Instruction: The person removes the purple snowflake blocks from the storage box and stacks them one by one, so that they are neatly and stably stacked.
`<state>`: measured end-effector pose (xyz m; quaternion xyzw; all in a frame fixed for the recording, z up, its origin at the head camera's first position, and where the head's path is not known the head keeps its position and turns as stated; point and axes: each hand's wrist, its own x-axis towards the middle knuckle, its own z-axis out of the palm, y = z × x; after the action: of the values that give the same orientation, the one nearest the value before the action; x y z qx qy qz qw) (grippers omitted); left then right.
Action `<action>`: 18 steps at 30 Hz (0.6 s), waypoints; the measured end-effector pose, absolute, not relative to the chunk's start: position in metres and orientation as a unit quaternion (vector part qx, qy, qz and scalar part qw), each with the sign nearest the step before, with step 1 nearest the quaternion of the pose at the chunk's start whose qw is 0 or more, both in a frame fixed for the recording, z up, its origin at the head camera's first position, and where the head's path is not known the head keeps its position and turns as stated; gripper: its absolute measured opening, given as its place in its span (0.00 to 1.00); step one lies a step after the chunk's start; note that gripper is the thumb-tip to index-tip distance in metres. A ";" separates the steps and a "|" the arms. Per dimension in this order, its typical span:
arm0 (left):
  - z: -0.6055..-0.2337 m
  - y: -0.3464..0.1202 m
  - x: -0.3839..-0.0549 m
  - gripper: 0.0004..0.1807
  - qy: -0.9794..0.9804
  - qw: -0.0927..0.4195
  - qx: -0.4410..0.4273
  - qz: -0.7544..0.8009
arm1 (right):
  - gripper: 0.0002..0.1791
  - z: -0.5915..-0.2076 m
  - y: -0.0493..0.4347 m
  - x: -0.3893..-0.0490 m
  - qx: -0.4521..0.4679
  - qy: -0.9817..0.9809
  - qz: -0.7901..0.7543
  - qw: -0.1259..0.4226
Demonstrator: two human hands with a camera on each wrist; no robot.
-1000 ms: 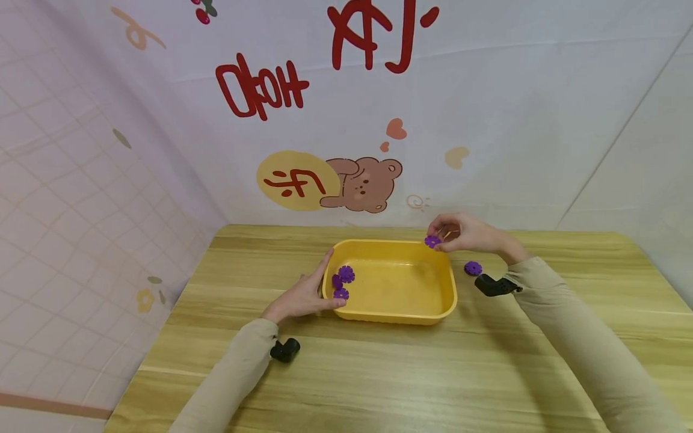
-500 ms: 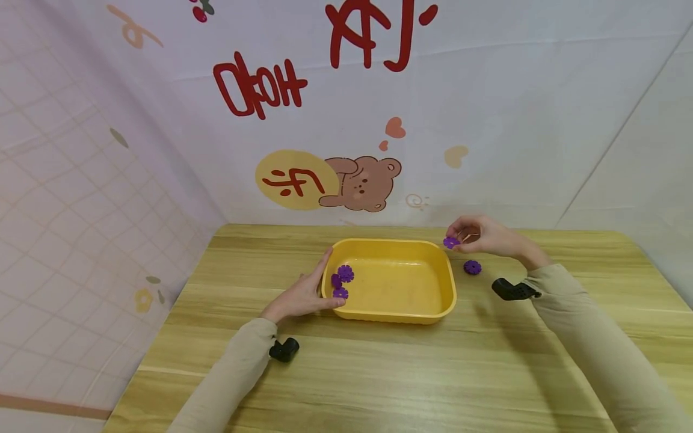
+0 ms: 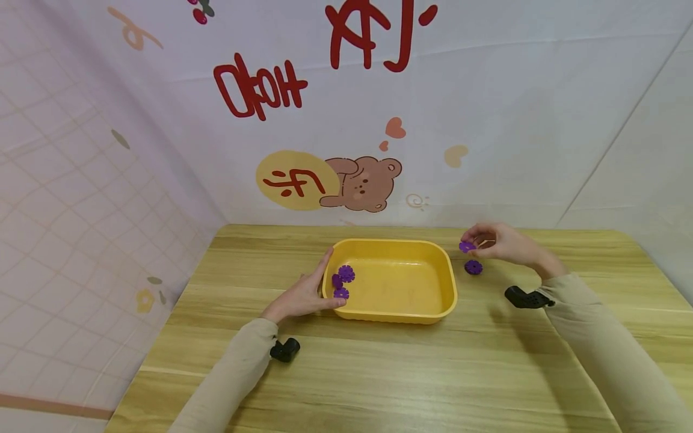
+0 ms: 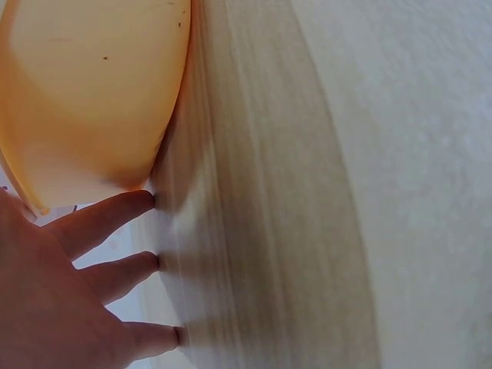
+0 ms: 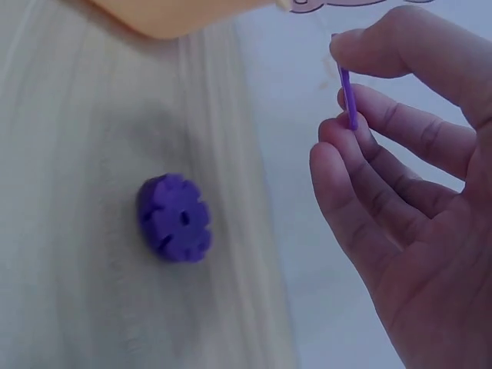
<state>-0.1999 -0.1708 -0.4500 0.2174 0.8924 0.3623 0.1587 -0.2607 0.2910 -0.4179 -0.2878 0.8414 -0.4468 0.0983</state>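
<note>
The right hand (image 3: pixel 509 243) pinches a purple disc (image 3: pixel 466 246) between thumb and fingers. This hand moves from the right rim of the yellow tray (image 3: pixel 403 291) toward the purple stack (image 3: pixel 473 268) on the bench (image 3: pixel 400 379); the disc is near the stack, so work appears to shift there. The left hand (image 3: pixel 303 296), spread wide, touches the tray's left end. More discs (image 3: pixel 346 273) lie inside.

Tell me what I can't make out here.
Right wrist: the flat faces of the purple disc in the right fingers, seen edge-on.
Right wrist: whether the thicker purple piece is one disc or several; it is blurred.
Left wrist: the rest of the yellow tub, cut off by picture edges.
Head: part of the red writing, cut off by the upper edge.
</note>
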 end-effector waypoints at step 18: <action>-0.451 -0.171 -0.201 0.64 0.893 0.162 0.210 0.364 | 0.16 -0.453 0.311 -0.249 -0.241 0.857 -0.449 0.079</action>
<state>-0.2014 -0.1706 -0.4506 0.2100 0.8929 0.3639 0.1617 -0.2489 0.3106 -0.4533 -0.2410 0.8566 -0.4495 0.0787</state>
